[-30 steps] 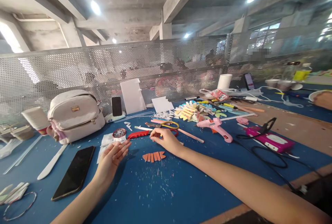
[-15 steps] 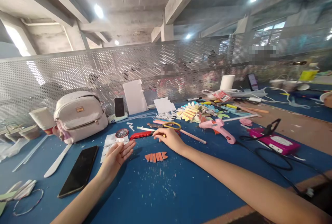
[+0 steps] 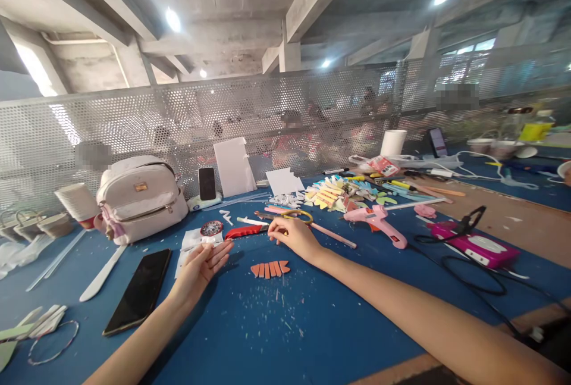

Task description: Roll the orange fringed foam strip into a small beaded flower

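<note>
My left hand [image 3: 203, 266] is palm up with its fingers stretched out, and nothing shows in it. Beside it, a round red-rimmed dish of small bits [image 3: 211, 229] rests on white paper [image 3: 190, 237]. My right hand [image 3: 297, 241] is closed, its thumb and fingertips drawn together beside a red-handled tool [image 3: 244, 231]. Whatever the fingertips hold, if anything, is too small to see. Just behind that hand lie scissors with yellow handles [image 3: 307, 215]. A row of flat orange pieces [image 3: 270, 269] lies on the blue tabletop between the hands.
A black phone [image 3: 138, 291] and a pale backpack [image 3: 140, 203] are on the left. Toward the back is a heap of coloured scraps [image 3: 330, 192]. A pink glue gun [image 3: 377, 223], its cord, and a magenta box [image 3: 477, 245] lie to the right. A perforated metal screen [image 3: 241, 105] stands behind.
My right hand has shifted slightly to the right, with its fingertips more curled. The left hand stays palm up. The whole view has moved a little.
</note>
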`<action>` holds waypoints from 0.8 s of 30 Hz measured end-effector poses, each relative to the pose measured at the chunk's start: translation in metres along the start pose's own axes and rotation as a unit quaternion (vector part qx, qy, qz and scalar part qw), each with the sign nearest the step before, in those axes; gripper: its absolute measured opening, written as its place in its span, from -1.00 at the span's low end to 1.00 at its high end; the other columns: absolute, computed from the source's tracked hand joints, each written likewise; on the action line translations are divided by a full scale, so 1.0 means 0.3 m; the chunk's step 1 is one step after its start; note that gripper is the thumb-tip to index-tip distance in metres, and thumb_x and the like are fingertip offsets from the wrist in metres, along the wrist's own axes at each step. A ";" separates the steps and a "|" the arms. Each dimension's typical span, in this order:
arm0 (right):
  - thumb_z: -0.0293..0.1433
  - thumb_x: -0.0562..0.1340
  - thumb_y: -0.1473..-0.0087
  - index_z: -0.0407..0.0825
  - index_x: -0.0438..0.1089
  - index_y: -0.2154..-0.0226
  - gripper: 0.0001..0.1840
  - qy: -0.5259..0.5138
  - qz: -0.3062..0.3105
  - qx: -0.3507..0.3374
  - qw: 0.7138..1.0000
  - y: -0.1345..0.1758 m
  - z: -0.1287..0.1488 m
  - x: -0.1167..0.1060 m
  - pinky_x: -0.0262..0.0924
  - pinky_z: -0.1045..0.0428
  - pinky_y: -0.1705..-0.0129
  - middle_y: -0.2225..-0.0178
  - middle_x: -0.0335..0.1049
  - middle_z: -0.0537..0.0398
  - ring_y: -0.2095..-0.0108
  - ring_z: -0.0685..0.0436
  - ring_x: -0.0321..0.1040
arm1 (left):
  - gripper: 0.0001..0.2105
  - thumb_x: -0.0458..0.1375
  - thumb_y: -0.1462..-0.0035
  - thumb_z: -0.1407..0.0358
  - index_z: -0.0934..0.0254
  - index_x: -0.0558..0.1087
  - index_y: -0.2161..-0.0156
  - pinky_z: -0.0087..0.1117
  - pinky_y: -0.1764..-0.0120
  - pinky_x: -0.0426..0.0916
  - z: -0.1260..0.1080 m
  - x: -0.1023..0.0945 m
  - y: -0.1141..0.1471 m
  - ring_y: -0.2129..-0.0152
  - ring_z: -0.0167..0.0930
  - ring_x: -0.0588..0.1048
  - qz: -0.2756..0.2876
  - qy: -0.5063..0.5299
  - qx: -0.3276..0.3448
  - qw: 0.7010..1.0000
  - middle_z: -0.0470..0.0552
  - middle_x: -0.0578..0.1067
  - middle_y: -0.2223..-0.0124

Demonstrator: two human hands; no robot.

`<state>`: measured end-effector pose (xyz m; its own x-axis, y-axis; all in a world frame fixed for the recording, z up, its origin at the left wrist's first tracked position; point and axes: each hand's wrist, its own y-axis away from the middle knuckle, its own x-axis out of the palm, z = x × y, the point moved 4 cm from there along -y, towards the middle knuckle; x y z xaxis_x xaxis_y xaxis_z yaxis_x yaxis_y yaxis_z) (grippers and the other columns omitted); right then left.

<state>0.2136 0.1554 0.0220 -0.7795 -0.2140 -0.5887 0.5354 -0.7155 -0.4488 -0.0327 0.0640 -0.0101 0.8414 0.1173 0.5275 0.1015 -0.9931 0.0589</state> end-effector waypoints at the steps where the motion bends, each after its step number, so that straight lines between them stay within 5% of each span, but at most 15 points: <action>1: -0.42 0.22 -0.14 -0.03 0.44 0.37 -0.92 0.002 -0.001 -0.001 1.000 -0.001 0.002 0.000 0.27 0.09 0.42 0.45 0.55 0.10 0.52 -0.05 0.46 | -0.85 0.11 -0.26 0.49 0.32 0.36 0.37 -0.30 0.07 0.50 0.001 -0.001 0.001 0.06 -0.17 0.58 0.001 0.000 -0.001 1.000 0.30 0.64 0.10; 12: -0.46 0.21 -0.16 -0.01 0.47 0.31 -0.89 0.032 -0.015 -0.008 0.999 -0.005 0.010 -0.013 0.31 0.06 0.35 0.43 0.54 0.11 0.46 -0.07 0.50 | -0.90 0.16 -0.22 0.44 0.31 0.39 0.35 -0.16 -0.13 0.34 0.000 -0.015 -0.004 -0.01 -0.15 0.52 0.012 -0.004 -0.003 1.000 0.30 0.62 0.05; 24: -0.51 0.24 -0.10 -0.02 0.46 0.38 -0.90 0.056 -0.035 0.005 0.998 -0.009 0.007 -0.029 0.25 0.07 0.36 0.44 0.55 0.11 0.40 -0.10 0.50 | -0.89 0.21 -0.18 0.39 0.29 0.37 0.37 -0.14 -0.12 0.35 -0.011 0.001 0.006 -0.01 -0.13 0.53 0.015 -0.041 0.004 0.999 0.29 0.62 0.05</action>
<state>0.2182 0.1579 0.0298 -0.7733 -0.0884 -0.6278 0.4774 -0.7328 -0.4849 -0.0339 0.0621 -0.0069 0.8846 0.0877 0.4581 0.0792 -0.9961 0.0378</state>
